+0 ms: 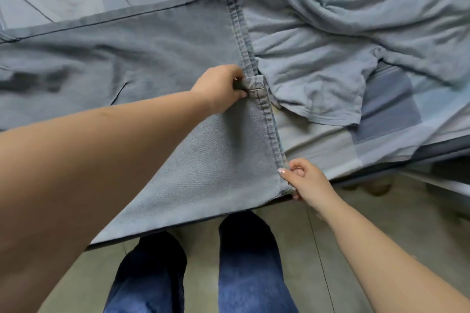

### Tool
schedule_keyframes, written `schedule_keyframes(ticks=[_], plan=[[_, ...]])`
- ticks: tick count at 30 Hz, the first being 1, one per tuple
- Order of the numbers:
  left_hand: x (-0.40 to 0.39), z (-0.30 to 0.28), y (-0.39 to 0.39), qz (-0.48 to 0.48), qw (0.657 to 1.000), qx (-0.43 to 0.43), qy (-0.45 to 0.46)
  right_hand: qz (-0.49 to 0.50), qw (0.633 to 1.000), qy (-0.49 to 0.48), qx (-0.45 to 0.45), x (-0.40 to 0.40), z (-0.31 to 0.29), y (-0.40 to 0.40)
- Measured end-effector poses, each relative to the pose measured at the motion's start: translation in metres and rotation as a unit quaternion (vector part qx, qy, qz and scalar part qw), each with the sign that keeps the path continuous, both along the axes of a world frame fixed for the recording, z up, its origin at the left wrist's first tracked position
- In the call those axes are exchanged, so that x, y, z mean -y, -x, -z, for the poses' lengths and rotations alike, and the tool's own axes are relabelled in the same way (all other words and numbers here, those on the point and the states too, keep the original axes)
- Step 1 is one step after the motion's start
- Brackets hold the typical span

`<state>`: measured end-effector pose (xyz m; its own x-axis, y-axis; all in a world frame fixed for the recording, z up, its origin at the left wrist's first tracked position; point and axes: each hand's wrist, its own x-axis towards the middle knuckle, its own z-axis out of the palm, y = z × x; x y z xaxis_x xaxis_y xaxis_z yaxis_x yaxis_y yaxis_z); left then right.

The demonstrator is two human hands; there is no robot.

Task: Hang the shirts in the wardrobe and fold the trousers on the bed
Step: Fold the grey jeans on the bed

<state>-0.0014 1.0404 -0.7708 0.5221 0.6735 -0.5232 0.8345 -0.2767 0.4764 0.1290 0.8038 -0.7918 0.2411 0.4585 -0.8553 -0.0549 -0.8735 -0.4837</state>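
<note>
Grey-blue denim trousers (pixel 142 58) lie spread across the bed (pixel 330 150), legs running off to the left of view, hem edge toward the right; the near part of the cloth hangs past the bed edge above the person's feet.

Left hand (pixel 221 89): fingers curled round the hem band partway along it, where a bit of the band is turned over. Grip is a closed pinch on the cloth.

Right hand (pixel 302 180): thumb and fingers pinch the near corner of the same hem, just at the bed edge. Both hands thus hold one edge, well apart along it.

Beside the hem, touching it, lies a crumpled light-blue shirt (pixel 343 40), not yet hung.

Judgement: the step in hand is squaring the trouser hem before a fold. Fold itself not yet made.

Notes on doing it well:
- Keep the hem taut between the two pinches so the stitched edge runs straight.
- Flatten the turned-over bit under the left hand first, or it will set a crease.
- Lift the overhanging corner onto the mattress before folding; hanging weight may drag the cloth off.
- Keep the hem clear of the shirt, so it is not caught into the fold.
</note>
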Motion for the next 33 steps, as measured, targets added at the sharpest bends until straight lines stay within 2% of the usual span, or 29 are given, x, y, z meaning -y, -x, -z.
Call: schedule_keyframes(ticks=[4, 7, 9, 11, 13, 15, 17, 20, 24, 29, 33], plan=[[0.004, 0.006, 0.007, -0.058, 0.994, 0.011, 0.093, 0.008, 0.999, 0.025, 0.018, 0.007, 0.008, -0.008], [0.008, 0.009, 0.034, -0.131, 0.985, 0.026, 0.113, 0.002, 0.997, 0.053, 0.050, 0.012, 0.014, -0.004], [0.016, 0.009, 0.065, -0.191, 0.973, 0.031, 0.123, -0.010, 0.993, 0.068, 0.096, 0.013, 0.015, -0.001], [0.031, 0.008, 0.102, -0.245, 0.957, 0.025, 0.153, -0.030, 0.980, 0.077, 0.179, 0.011, 0.012, 0.003], [0.049, 0.005, 0.143, -0.294, 0.937, 0.028, 0.186, -0.019, 0.971, 0.046, 0.236, 0.006, 0.005, 0.014], [0.069, -0.001, 0.184, -0.353, 0.913, 0.035, 0.202, -0.001, 0.972, 0.002, 0.237, -0.004, -0.006, 0.039], [0.091, -0.012, 0.228, -0.423, 0.879, 0.049, 0.215, -0.006, 0.979, -0.035, 0.203, -0.016, -0.017, 0.083], [0.122, -0.034, 0.292, -0.515, 0.822, 0.077, 0.232, 0.005, 0.993, -0.055, 0.105, -0.031, -0.035, 0.169], [0.155, -0.065, 0.387, -0.592, 0.759, 0.117, 0.243, 0.019, 0.999, -0.020, -0.032, -0.039, -0.059, 0.302], [0.180, -0.092, 0.509, -0.683, 0.677, 0.152, 0.228, 0.059, 0.977, 0.057, -0.199, -0.043, -0.083, 0.438], [0.186, -0.096, 0.593, -0.744, 0.615, 0.156, 0.213, 0.098, 0.951, 0.105, -0.273, -0.048, -0.089, 0.520]])
